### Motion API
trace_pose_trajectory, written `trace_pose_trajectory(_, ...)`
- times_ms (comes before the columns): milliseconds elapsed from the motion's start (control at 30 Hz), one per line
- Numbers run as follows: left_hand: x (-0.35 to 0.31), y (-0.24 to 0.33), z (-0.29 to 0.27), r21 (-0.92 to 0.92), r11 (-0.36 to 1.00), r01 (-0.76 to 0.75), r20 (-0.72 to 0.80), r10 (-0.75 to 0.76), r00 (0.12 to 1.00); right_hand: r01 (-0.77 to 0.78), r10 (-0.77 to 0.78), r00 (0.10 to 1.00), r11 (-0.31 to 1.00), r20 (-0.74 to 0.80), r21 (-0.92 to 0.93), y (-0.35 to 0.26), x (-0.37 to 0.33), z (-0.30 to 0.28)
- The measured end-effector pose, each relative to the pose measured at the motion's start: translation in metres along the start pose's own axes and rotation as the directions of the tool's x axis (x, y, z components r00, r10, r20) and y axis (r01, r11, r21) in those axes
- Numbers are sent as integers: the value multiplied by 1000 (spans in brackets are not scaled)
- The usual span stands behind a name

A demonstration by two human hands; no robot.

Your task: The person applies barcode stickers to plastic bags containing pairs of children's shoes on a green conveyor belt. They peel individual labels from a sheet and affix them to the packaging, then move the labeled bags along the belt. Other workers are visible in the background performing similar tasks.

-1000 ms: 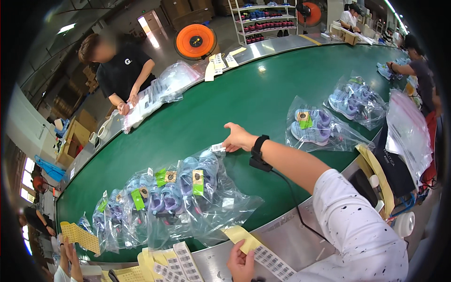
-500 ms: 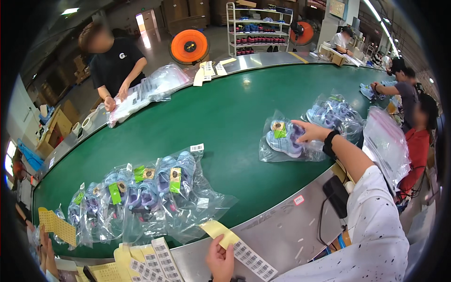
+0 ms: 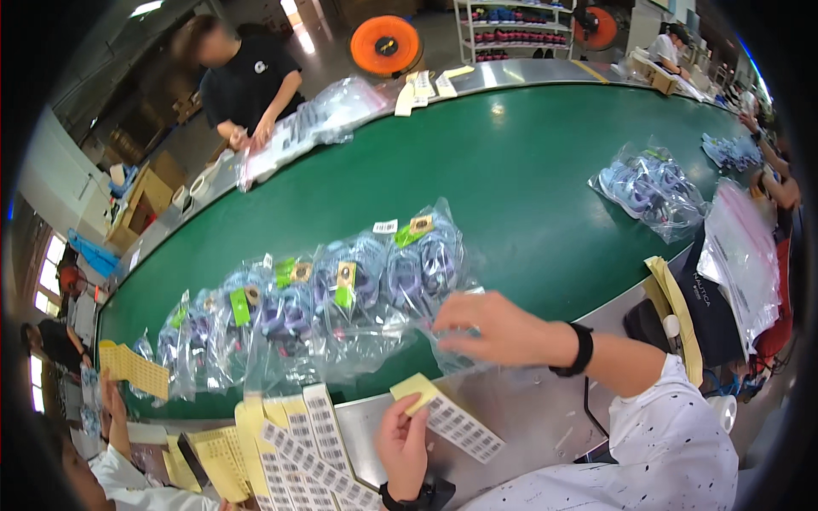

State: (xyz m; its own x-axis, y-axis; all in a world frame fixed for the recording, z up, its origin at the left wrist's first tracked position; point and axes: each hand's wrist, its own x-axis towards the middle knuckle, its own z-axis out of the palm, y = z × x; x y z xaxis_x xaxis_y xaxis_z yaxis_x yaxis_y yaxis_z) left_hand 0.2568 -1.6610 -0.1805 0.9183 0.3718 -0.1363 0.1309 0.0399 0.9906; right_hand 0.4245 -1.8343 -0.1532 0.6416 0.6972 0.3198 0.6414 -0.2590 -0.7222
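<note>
My left hand [image 3: 404, 444] pinches a sheet of barcode labels [image 3: 464, 426] by its yellow backing, above the metal edge of the table. My right hand [image 3: 503, 328] is over the lower end of a clear bag of light-blue shoes [image 3: 426, 255], its fingers bent and apart; whether they touch the plastic is unclear. That bag lies at the right end of a row of several bagged light-blue shoes [image 3: 285, 311] with green and brown tags. Next to its top is a white barcode label [image 3: 385, 226].
More bagged shoes [image 3: 643, 187] lie at the right on the green table [image 3: 511, 162]. Label sheets [image 3: 294, 447] overlap left of my left hand. Clear bags [image 3: 740, 255] are stacked at the right edge. Across the table a person [image 3: 256, 81] handles plastic bags; another person's hand [image 3: 115, 409] is at lower left.
My right hand has carried a bagged pair of shoes from the right to the row's right end and loosened its grip. The view has shifted; my left hand still holds the label sheet.
</note>
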Motion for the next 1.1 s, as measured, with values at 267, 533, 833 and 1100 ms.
trace_pose_trajectory(267, 7, 19, 31, 10, 998, -64, 99, 63, 993, 20, -5, 998, 976, -68, 217, -24, -45, 8)
trace_pose_trajectory(533, 7, 20, 42, -25, 989, 144, 244, -134, 960, 241, -249, 967, 963, -55, -119, -28, -46, 4)
trace_pose_trajectory(833, 5, -31, 36, -136, 988, 71, 9, -71, 997, -83, 223, 798, 961, -560, 264, 124, 69, -81)
trace_pose_trajectory(1100, 0, -39, 47, -147, 989, 18, -38, -24, 999, -492, 583, 715, 812, -386, 315, 205, 104, -31)
